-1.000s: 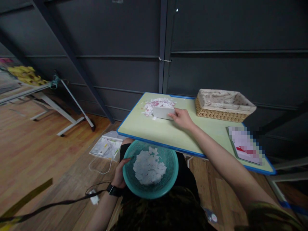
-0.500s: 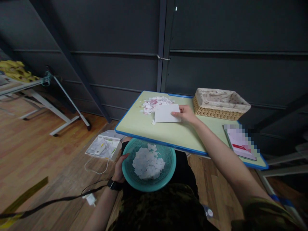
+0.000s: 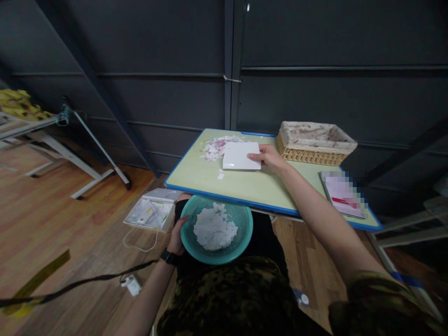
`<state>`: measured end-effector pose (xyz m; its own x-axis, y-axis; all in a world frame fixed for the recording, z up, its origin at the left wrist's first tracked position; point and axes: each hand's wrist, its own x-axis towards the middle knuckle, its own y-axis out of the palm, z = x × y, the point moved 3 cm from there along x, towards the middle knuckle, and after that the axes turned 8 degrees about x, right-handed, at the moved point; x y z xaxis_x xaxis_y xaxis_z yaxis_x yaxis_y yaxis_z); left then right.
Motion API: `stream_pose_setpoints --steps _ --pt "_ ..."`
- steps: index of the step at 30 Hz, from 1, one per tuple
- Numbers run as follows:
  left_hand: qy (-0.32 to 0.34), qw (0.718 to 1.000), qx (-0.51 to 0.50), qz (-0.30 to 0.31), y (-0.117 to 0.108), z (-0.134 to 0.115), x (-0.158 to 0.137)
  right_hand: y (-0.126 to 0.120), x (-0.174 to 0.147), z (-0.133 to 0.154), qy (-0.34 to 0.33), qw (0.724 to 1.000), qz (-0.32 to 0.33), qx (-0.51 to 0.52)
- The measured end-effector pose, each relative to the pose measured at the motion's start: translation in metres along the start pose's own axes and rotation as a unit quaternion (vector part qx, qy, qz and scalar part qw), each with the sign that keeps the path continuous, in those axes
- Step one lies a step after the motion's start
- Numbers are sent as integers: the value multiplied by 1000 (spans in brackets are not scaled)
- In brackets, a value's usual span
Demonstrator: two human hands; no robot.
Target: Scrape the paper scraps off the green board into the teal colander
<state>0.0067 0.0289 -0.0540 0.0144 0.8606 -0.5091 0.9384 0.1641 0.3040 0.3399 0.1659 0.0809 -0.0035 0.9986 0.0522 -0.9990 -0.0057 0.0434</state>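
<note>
My right hand (image 3: 271, 157) pinches a flat white card (image 3: 241, 156), thumb on top and fingers beneath. The card is over the table beside a heap of small white and pinkish paper scraps (image 3: 215, 148), covering part of it. A small loose scrap (image 3: 220, 174) lies in front of the card. On my lap rests a green plastic colander (image 3: 245, 238) holding a mound of white paper scraps (image 3: 214, 228). My left hand (image 3: 178, 236) is closed on the colander's left rim, its thumb over the edge.
The blue-edged table (image 3: 196, 182) overhangs the colander's far rim. A cloth-lined wicker basket (image 3: 315, 154) stands at its back right, with a partly blurred flat item (image 3: 343, 195) nearer. An open white box (image 3: 149, 212) with a cable and a white plug (image 3: 132, 284) are on the floor.
My right hand has shifted the card slightly toward the table's far side, and its near edge now catches light. A small scrap shows apart in front of it. The left hand keeps its hold.
</note>
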Motion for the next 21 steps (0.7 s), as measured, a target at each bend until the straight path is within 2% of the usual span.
stream_pose_setpoints --steps 6,10,13,15,19,21 --pt "-13 1000 -5 15 4 1 -8 8 -2 -6 43 996 79 -3" --pt "-24 1000 -9 -2 3 -7 -12 -1 6 -7 0 1000 21 -8" --pt "-27 999 -18 -20 0 -15 -12 -4 9 -11 -6 1000 -20 -21" --pt "-26 999 -23 -29 -2 -19 -12 -2 8 -13 7 1000 -12 -24" --pt "-28 999 -16 -32 -1 -29 -20 6 4 -13 38 998 48 -6" --pt "-28 999 -8 -39 0 -34 -27 8 3 -11 33 999 42 1"
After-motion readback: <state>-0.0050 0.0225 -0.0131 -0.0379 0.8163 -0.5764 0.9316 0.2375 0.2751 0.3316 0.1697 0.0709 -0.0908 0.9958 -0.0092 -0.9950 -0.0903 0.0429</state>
